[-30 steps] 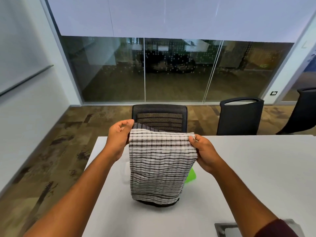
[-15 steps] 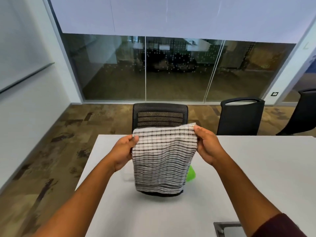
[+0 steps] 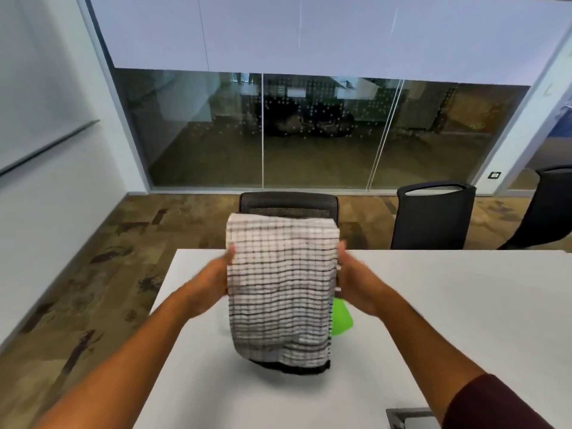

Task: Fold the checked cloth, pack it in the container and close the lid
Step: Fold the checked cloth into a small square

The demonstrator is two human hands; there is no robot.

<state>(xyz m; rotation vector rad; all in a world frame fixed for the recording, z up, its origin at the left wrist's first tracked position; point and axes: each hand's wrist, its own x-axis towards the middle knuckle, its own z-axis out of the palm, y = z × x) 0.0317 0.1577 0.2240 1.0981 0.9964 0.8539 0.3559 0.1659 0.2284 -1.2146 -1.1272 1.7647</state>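
Head view: the left hand (image 3: 213, 284) and the right hand (image 3: 356, 284) are holding the checked cloth (image 3: 280, 292) by its opposite side edges, one hand on each, with the cloth's width between them. How the fingers are curling behind the fabric cannot be told because of blur. The cloth is hanging doubled over above the white table (image 3: 448, 305), probably so the layers are aligning under their own weight before the next fold. A green piece (image 3: 340, 317), likely the container's lid, is lying on the table behind the cloth; the container body is mostly hidden. Packing is not yet begun.
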